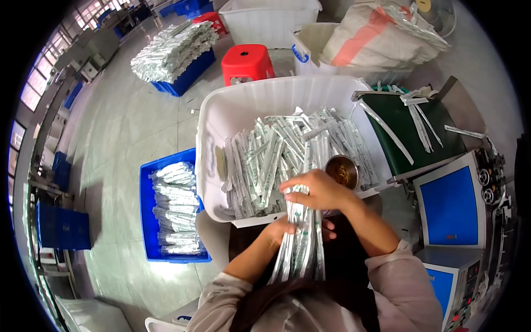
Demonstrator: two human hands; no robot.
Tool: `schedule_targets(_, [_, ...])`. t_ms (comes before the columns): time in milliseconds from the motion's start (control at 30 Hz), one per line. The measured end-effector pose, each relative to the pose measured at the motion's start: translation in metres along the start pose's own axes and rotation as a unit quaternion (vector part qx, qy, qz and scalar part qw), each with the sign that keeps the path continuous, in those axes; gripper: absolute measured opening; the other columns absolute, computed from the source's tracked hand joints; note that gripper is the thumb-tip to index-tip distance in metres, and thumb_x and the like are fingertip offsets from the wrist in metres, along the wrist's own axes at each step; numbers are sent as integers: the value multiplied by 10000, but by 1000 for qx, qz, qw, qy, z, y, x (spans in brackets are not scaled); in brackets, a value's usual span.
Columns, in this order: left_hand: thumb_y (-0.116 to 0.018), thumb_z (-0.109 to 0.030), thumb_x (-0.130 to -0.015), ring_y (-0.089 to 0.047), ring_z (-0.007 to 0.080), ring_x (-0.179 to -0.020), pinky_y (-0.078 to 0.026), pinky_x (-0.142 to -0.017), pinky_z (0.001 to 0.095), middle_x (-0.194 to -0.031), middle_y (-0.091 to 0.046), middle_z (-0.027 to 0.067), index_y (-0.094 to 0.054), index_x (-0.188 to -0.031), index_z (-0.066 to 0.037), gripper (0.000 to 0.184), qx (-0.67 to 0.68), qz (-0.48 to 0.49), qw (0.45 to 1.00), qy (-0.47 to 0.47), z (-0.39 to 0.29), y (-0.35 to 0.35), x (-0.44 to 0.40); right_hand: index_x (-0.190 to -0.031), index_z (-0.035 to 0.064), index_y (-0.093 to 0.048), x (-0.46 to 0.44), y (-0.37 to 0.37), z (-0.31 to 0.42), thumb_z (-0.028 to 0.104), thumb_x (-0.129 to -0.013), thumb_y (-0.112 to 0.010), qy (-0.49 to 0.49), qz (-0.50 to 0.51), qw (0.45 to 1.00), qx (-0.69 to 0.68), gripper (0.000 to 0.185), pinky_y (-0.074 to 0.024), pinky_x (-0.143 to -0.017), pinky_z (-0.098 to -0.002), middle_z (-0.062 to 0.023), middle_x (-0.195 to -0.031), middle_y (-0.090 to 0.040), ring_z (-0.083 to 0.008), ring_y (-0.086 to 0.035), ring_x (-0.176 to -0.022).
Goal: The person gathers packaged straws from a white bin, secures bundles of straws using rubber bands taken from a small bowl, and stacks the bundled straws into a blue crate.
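A bundle of long, thin wrapped packets point(301, 243), silvery white with green print, stands in front of my body. My left hand point(280, 231) wraps around its middle from beneath, with fingertips showing on the far side. Over the bundle's top end lies my right hand point(318, 191), fingers curled on the packet ends. Just ahead, a large white tub point(213, 119) holds many loose packets point(271, 157) of the same kind, lying at mixed angles. A round metal cup point(343, 170) with something brownish inside sits at the tub's right, close to my right hand.
On the left floor, a blue crate point(145, 207) holds stacked packet bundles. Another blue crate point(193, 72), heaped with packets, stands farther off beside a red stool point(246, 63). At right, a green conveyor belt point(401, 122) carries several packets beside a blue-panelled machine point(451, 205).
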State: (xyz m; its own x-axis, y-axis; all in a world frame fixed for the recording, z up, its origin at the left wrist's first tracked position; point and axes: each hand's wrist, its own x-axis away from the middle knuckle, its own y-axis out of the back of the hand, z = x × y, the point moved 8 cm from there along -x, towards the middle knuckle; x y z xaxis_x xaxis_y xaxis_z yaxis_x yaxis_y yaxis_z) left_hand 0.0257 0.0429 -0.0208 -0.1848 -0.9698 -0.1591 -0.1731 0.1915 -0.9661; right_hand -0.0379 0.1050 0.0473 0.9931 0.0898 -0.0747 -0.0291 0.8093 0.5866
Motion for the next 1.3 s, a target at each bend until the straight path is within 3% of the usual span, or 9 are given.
schedule_targets(167, [-672,-47,-580,-553,283,-798,-460,-760,403,-852,-533,123,-433,-1085,16,562,-99,-176,979,8,-2,33,8,-919,32,-628,5,-6,-35,248,-876,-451,-59,-49,988,-131,282,-464,-664,-273,-93,-816,-650,-172,-618,-729])
schedule_targets(267, [-666,-31,-546,-496,222,-645,-409,-596,352,-729,-494,84,-433,-1039,-24,546,-108,-182,976,-40,-21,18,4,-870,20,-629,21,18,-98,325,-860,-450,-181,-209,903,-327,354,-470,-684,-315,-110,-870,-641,-235,-616,-771])
schedule_targets(333, [-681,-37,-541,-547,240,-679,-453,-622,348,-738,-524,94,-451,-975,-13,491,-134,-183,970,-92,-39,14,13,-802,4,-621,55,39,-184,270,-827,-477,-363,-212,895,146,303,-480,-681,-371,-158,-874,-623,-305,-605,-807])
schedule_targets(400, [-666,-21,-519,-546,253,-677,-448,-616,350,-735,-523,96,-437,-1026,-6,557,-154,-229,954,-115,-52,28,25,-858,20,-627,77,27,-219,197,-814,-457,-468,-72,839,268,249,-488,-708,-387,-157,-890,-619,-319,-592,-843])
schedule_targets(500, [-653,-17,-527,-544,258,-686,-444,-625,355,-750,-531,108,-438,-1039,-7,555,-129,-275,942,-140,-57,39,36,-837,29,-637,82,3,-253,140,-783,-477,-487,-55,827,273,202,-490,-707,-388,-170,-839,-622,-315,-601,-825])
schedule_targets(1067, [-642,-33,-520,-564,243,-701,-465,-657,353,-789,-548,97,-426,-1043,-28,566,-322,-393,838,-199,-73,7,38,-788,52,-644,100,25,-238,130,-746,-531,-334,-286,869,227,143,-478,-638,-395,-183,-808,-603,-324,-593,-755])
schedule_targets(1133, [-633,-46,-519,-569,234,-712,-461,-668,346,-793,-550,98,-422,-1070,-20,591,-376,-405,812,-188,-74,0,32,-837,39,-625,88,29,-187,98,-705,-585,-256,-328,877,240,150,-467,-583,-374,-171,-779,-600,-318,-587,-697])
schedule_targets(1200, [-659,-54,-527,-574,207,-731,-461,-680,322,-803,-558,91,-434,-1116,5,634,-407,-390,808,-175,-72,-4,25,-870,18,-592,73,24,-126,21,-647,-614,-247,-334,908,-58,224,-461,-563,-361,-162,-755,-587,-330,-572,-659])
schedule_targets(1300, [-691,-13,-582,-540,123,-743,-440,-664,262,-836,-565,30,-535,-963,-11,411,-429,-382,811,-113,-61,-7,8,-850,-12,-544,64,25,-27,-25,-647,-600,-113,-350,930,-14,212,-465,-560,-334,-155,-723,-597,-296,-590,-624])
